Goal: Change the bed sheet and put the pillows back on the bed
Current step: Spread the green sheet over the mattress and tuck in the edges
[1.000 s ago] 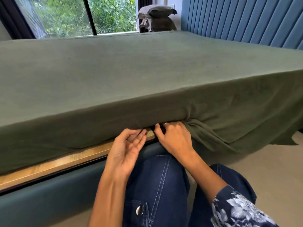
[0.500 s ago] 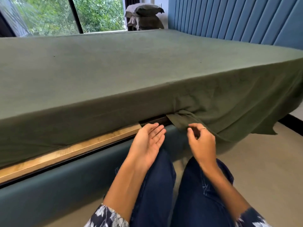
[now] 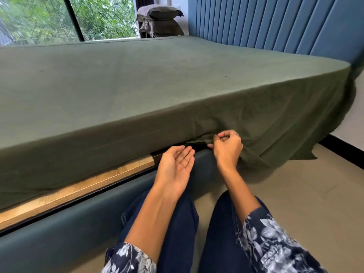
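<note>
Two bare hands work at the near side of a bed whose mattress is covered by a smooth olive-green cotton bed sheet [image 3: 157, 79]. At far left the sheet's edge is tucked above a light wooden frame rail [image 3: 78, 189], which runs out of view at the left border; below it lies a padded teal bed base [image 3: 49, 239]. The left hand [image 3: 175, 168] hovers palm-up, fingers straight and relaxed, holding nothing, its fingertips by the dark gap under the mattress. Just right of it, the right hand [image 3: 226, 146] curls its fingers and pinches a bunched fold of the sheet; what lies inside the gap is too dark to tell. Further right the sheet hangs loose and untucked, its corner cut off. Stacked grey-green pillows [image 3: 160, 20] sit beyond the bed, their base hidden behind the mattress.
</note>
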